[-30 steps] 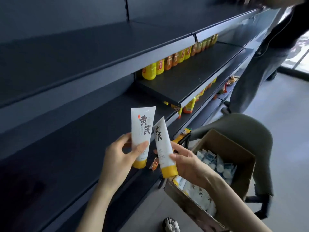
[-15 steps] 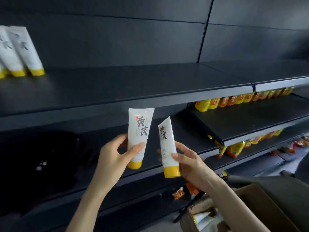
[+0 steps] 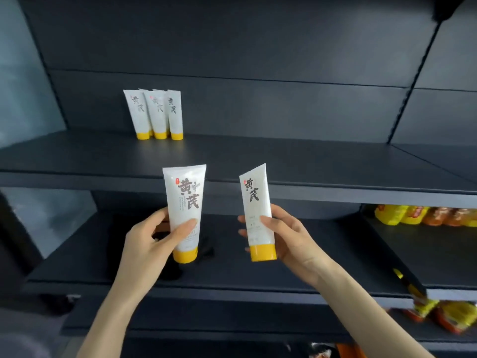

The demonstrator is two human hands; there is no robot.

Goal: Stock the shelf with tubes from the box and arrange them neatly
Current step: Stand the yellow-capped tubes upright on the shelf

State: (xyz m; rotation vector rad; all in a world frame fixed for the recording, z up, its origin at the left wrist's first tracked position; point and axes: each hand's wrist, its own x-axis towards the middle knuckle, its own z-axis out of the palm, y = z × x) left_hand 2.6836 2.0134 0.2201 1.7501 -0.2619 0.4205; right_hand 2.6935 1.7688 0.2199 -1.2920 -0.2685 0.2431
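Observation:
My left hand (image 3: 149,241) grips a white tube with a yellow cap (image 3: 185,202), held upright with the cap down. My right hand (image 3: 289,239) holds a second such tube (image 3: 256,202), tilted slightly left at the top. Both tubes hang in front of the edge of the dark upper shelf (image 3: 284,161). Several matching tubes (image 3: 154,115) stand cap-down in a tight cluster at the back left of that shelf. The box is out of view.
The shelf below (image 3: 258,275) holds a dark object behind my left hand. Yellow and orange bottles (image 3: 423,215) line the right-hand shelf section, with yellow and orange packets (image 3: 438,313) lower down. A black back panel closes off the shelving.
My view has swung left and up, so the box is gone from sight and the standing tubes are now centred. Both hands have risen with their tubes and moved further apart.

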